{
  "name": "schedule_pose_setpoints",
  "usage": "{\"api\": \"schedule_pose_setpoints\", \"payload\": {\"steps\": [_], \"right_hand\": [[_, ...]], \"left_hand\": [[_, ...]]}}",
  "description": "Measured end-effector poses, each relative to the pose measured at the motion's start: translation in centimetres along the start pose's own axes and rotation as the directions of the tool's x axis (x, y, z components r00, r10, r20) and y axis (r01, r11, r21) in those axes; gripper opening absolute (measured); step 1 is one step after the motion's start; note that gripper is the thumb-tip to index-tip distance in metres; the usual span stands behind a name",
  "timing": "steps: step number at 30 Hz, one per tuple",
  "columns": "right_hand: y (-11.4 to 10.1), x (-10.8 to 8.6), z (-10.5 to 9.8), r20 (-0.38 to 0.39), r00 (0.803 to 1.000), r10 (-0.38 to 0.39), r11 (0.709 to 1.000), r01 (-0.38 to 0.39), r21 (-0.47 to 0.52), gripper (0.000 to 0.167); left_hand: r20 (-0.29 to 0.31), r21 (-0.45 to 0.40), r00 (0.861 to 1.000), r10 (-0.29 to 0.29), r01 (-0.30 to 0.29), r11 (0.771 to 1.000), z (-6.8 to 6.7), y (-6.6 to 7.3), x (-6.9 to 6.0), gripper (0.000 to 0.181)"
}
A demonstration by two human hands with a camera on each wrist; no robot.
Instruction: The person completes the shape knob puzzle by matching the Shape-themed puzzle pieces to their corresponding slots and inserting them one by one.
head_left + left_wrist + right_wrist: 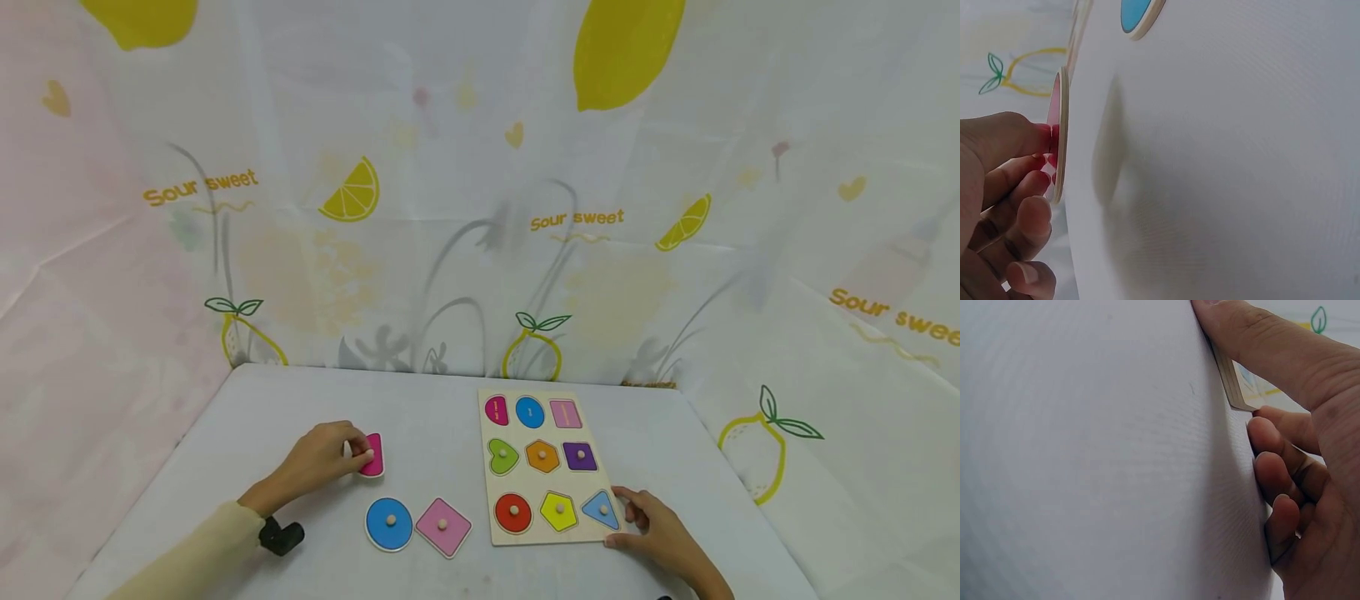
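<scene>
magenta piece [377,446], straight edge facing the wooden board [527,482], lies left of it, pinched by fingers of the left hand [327,452]; the right hand's [658,533] parted fingers bracket the board's near right corner.

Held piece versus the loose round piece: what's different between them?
The held piece is magenta; the loose round piece is blue. The left hand pinches the held piece above the table, while the loose round piece lies flat on the table, untouched. Both have a pale edge.
</scene>
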State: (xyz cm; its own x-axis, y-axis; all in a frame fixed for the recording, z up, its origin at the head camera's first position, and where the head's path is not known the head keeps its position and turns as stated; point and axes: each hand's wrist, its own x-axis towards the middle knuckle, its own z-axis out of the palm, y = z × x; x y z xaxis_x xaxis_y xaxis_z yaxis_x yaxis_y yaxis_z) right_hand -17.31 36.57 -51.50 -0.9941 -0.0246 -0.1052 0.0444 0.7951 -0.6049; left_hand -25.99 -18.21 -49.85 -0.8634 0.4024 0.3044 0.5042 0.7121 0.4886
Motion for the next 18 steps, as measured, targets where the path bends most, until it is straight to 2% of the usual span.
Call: {"api": "schedule_pose_setpoints", "payload": {"steps": [13,18], "right_hand": [[0.1,0.0,0.0,-0.009,1.000,-0.006,1.000,0.006,-0.008,0.085],[0.2,0.0,0.1,-0.008,1.000,-0.014,1.000,0.014,-0.013,0.084]], "left_hand": [[0.014,-0.014,1.000,-0.005,0.005,1.000,0.5,0.8,0.9,0.010],[0.001,-0.017,1.000,-0.001,0.001,1.000,0.7,1.1,1.3,0.010]]}}
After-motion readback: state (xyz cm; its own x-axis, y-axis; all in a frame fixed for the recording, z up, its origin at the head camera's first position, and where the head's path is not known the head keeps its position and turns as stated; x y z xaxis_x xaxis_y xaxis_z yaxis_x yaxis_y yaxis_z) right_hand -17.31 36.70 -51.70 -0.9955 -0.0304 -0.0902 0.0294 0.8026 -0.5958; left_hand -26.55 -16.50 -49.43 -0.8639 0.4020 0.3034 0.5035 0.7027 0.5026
